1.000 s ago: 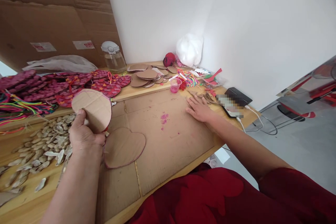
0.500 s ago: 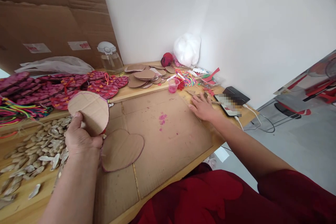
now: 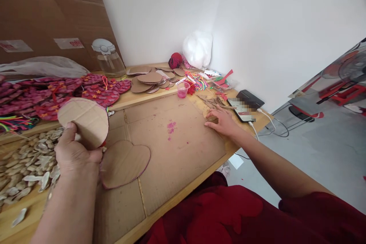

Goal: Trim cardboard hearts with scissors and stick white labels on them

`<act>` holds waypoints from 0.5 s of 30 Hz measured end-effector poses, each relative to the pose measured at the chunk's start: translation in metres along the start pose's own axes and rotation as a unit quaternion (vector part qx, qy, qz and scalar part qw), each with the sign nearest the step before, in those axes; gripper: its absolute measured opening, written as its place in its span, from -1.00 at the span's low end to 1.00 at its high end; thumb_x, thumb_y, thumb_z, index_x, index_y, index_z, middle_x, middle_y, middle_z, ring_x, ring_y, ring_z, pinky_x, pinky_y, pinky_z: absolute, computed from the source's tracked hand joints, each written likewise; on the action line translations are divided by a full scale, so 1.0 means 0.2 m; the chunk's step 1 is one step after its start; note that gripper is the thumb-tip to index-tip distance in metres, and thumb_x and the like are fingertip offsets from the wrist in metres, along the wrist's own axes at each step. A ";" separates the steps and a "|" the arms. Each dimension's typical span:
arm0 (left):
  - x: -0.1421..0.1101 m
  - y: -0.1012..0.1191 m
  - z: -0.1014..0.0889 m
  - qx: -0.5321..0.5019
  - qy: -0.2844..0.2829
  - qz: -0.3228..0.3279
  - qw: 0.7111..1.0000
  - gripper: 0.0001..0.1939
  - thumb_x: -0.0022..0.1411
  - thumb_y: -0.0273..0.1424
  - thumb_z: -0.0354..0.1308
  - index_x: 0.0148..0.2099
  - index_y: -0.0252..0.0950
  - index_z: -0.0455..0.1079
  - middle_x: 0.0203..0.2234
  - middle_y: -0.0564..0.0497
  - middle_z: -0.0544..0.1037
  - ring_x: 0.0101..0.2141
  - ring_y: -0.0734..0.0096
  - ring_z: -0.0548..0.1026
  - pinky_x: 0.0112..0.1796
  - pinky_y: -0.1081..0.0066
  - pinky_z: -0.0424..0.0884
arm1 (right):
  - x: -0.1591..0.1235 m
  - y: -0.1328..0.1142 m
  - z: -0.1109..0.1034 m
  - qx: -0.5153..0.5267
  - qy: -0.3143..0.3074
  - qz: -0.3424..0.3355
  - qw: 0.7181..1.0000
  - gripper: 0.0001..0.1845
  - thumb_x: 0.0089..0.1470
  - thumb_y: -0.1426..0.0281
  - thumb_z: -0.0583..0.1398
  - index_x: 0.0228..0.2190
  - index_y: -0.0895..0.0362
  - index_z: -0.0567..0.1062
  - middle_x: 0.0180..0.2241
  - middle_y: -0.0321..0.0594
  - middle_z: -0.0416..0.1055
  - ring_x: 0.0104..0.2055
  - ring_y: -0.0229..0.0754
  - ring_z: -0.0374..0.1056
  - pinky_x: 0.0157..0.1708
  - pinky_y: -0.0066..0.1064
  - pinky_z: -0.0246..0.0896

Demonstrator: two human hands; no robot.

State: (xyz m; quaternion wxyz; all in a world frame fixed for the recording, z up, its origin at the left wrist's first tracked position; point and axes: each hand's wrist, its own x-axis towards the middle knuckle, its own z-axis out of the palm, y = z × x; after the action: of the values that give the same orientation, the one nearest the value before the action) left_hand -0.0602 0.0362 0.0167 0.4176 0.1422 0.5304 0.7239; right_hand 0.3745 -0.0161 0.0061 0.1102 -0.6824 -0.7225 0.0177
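Note:
My left hand (image 3: 76, 150) is closed on a rounded cardboard cutout (image 3: 88, 120) with a dark pinkish edge, held up above the table's left side. Below it and to the right, a heart-shaped cardboard piece (image 3: 127, 164) lies flat on a big cardboard sheet (image 3: 185, 152) with pink stains. At the sheet's right edge rests my right hand (image 3: 223, 122), fingers apart and nothing seen in its grasp. Brown scraps (image 3: 213, 101) lie just beyond its fingertips, and a phone (image 3: 243, 110) is beside it. What sits behind the held cutout is mostly hidden.
Peanut shells (image 3: 31, 160) cover the left side. Behind them are pink decorated pieces (image 3: 65, 91) and a bottle (image 3: 108, 59). Cardboard cutouts (image 3: 150, 78), a pink plastic cup (image 3: 182, 90), colored cords (image 3: 197, 81) and a white bag (image 3: 198, 49) line the back. A black box (image 3: 250, 100) has a cable.
The view has shifted, so everything on the table appears farther left. My right hand's fingers have bent from lying flat to a more arched pose. My left hand keeps its hold on the cutout.

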 end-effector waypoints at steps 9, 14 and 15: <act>-0.01 0.01 0.01 -0.056 0.027 -0.025 0.998 -0.72 0.26 -0.32 0.15 0.03 -0.14 0.41 -0.10 0.10 0.57 -0.06 0.38 0.54 -0.34 0.43 0.57 | 0.15 -0.04 0.03 -0.032 0.100 0.063 0.992 -0.79 0.19 0.35 0.09 -0.30 0.10 0.53 -0.10 -0.03 0.56 0.23 0.20 0.17 0.15 0.10 -0.14; 0.01 -0.01 0.01 -0.067 0.024 -0.014 0.997 -0.70 0.27 -0.34 0.15 0.05 -0.17 0.40 -0.08 0.08 0.57 -0.03 0.40 0.54 -0.26 0.42 0.57 | 0.09 -0.09 0.01 -0.023 0.113 0.025 0.993 -0.76 0.18 0.28 0.11 -0.34 0.09 0.55 -0.21 -0.09 0.58 -0.02 0.08 0.36 0.01 -0.11 0.04; 0.01 -0.01 0.01 -0.071 0.022 -0.014 0.997 -0.71 0.28 -0.34 0.15 0.05 -0.17 0.41 -0.05 0.08 0.57 -0.03 0.41 0.54 -0.26 0.43 0.57 | 0.07 -0.10 0.01 -0.018 0.110 0.016 0.994 -0.75 0.19 0.27 0.11 -0.34 0.09 0.55 -0.24 -0.11 0.58 -0.08 0.04 0.38 -0.05 -0.18 0.09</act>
State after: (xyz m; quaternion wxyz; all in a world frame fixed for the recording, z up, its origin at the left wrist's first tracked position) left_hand -0.0595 0.0386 0.0161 0.4248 0.0890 0.4889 0.7567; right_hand 0.3538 -0.0026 0.0103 0.1760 -0.6934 -0.6953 -0.0687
